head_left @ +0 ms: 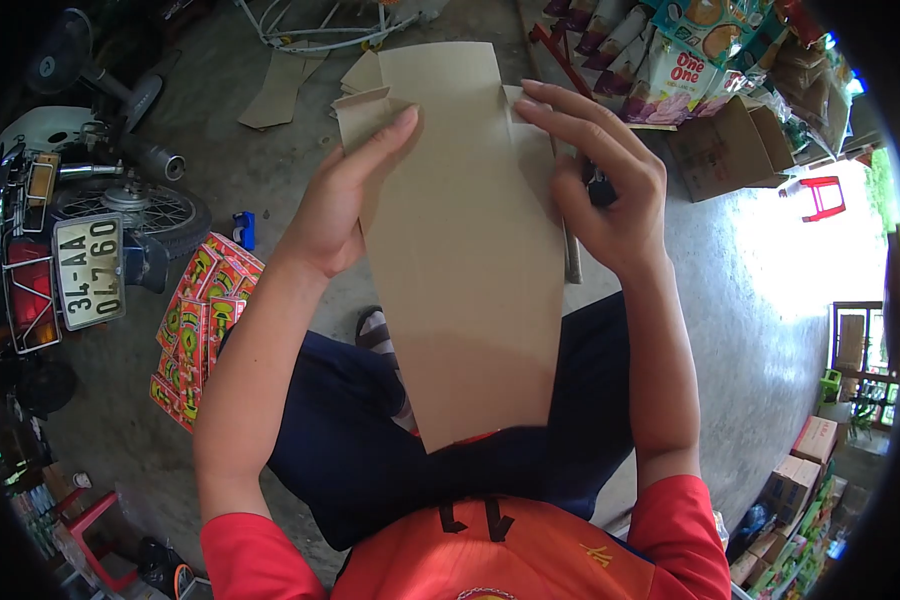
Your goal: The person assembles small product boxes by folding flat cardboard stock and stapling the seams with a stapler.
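Note:
A long brown cardboard box blank (460, 240) is up in front of me, its plain side facing me and its lower end above my lap. Small flaps stick out near its top at both sides. My left hand (350, 190) grips the left edge, thumb lying on the face and the other fingers hidden behind. At the right edge, my right hand (610, 170) has its fingertips on the small upper flap (518, 105). Its thumb is bent close to the cardboard's edge.
Red and green printed boxes (205, 325) lie stacked on the floor at left, by a parked motorbike (90, 230). More cardboard pieces (280, 90) lie ahead, below a white metal frame (320, 30). An open carton (735, 150) and snack bags (675, 80) stand upper right.

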`<action>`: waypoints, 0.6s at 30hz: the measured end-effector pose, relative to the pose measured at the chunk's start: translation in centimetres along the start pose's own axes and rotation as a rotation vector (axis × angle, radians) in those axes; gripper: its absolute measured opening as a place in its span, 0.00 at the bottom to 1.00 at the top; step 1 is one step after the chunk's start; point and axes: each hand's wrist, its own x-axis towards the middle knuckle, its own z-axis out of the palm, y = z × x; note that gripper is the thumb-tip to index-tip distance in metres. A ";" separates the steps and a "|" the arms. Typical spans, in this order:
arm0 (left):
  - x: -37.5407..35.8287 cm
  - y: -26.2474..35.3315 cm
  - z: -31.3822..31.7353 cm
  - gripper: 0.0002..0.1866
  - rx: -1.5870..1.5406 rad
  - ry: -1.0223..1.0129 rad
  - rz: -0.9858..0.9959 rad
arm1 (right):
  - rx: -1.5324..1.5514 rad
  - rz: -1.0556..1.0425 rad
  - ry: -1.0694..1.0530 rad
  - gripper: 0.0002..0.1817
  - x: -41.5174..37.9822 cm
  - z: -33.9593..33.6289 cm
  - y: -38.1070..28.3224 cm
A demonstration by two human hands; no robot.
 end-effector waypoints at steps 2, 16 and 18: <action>-0.1 0.2 -0.3 0.25 -0.023 -0.027 -0.002 | -0.044 -0.035 -0.032 0.26 0.0 0.1 -0.2; -0.1 -0.1 0.1 0.23 0.688 -0.009 0.088 | -0.158 -0.001 -0.035 0.32 0.1 0.5 -0.5; 0.0 -1.0 0.0 0.22 0.742 0.000 0.184 | -0.193 0.013 -0.029 0.33 0.3 0.9 -1.1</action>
